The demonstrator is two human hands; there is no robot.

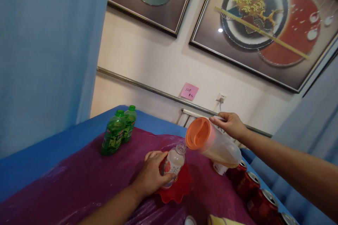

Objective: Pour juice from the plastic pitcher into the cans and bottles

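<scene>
A clear bottle with a white label (174,161) leans a little over a red scalloped dish (175,191), its mouth uncapped. My left hand (151,173) is wrapped round the bottle's left side. My right hand (231,124) grips the handle of a translucent pitcher (220,147) with an orange lid (198,133). The pitcher is tipped to the left, lid end beside the bottle's mouth, and pale yellowish liquid lies low inside it. No stream between them can be made out.
Two green bottles (114,133) stand at the left back on purple sheeting (87,172). Several red cans (262,204) line the right edge, near a white cup (220,168). A white cap (190,220) and yellow cloth-like item (221,220) lie at the front. Blue curtains hang on both sides.
</scene>
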